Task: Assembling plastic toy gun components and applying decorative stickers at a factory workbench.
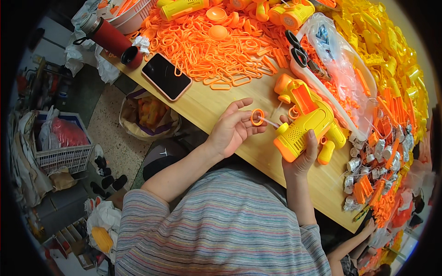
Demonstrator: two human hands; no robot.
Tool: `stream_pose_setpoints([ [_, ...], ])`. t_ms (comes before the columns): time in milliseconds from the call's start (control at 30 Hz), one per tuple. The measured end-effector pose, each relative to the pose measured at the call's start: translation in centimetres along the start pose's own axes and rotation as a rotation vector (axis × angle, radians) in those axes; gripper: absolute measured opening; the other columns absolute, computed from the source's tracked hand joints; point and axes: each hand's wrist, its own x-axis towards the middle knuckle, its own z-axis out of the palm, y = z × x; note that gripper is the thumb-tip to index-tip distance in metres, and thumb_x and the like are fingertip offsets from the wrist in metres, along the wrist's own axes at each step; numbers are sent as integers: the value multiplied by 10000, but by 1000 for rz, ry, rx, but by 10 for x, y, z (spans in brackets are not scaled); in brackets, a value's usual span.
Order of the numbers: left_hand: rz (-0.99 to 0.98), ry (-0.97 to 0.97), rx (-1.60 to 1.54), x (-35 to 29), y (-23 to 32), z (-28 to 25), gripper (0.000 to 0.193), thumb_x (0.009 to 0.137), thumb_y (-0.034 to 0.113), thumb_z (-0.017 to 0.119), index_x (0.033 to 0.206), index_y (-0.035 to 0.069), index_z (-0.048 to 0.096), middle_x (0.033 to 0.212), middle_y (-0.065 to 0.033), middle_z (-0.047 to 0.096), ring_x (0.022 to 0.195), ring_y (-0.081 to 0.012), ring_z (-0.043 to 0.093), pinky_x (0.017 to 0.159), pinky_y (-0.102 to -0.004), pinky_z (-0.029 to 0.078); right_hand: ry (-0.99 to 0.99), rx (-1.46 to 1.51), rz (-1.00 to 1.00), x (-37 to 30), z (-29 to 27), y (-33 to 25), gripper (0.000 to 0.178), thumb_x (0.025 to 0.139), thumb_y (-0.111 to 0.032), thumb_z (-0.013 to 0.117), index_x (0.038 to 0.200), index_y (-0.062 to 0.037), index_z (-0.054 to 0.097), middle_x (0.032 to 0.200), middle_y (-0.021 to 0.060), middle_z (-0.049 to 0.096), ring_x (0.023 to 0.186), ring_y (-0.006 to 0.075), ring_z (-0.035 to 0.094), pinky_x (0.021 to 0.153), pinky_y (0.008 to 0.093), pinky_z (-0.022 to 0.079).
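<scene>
My right hand (300,161) is wrapped round a yellow and orange toy gun (313,123) with a perforated grille on its side. A thin pale stem sticks out of the gun toward the left, with an orange ring (252,118) at its end. My left hand (228,133) is at that ring, which sits between its fingers, while the other fingers are loosely bent. Another yellow toy gun part (329,149) with an orange tip lies just right of my right hand. Beyond the held gun is a further yellow and orange piece (284,86).
Orange loops (216,55) are heaped at the back, beside a phone (166,76) and a red thermos (108,37). Black-handled scissors (299,56) lie by a white tub (329,99). Yellow parts (391,50) fill the far right. Another person's hand (368,228) shows lower right.
</scene>
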Motion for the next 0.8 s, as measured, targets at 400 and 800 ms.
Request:
stream_pose_setpoints([
  [400,11,-80,230,-1,-19,15,515,908,96,573,1340,112,293,1117,-132,595,1020,-176,591,851,-339,497,-91,8,49,-3,2,2,658,829,-337,566,1337,18,345,1194,242,539,1144,342,527,989,437,416],
  [800,211,-123,472,-14,-33,15,199,929,79,550,1103,6,615,1046,-58,639,976,-114,587,892,-263,465,-67,-50,39,-7,6,7,632,812,-388,538,1274,27,418,1175,251,554,1112,325,546,963,435,432],
])
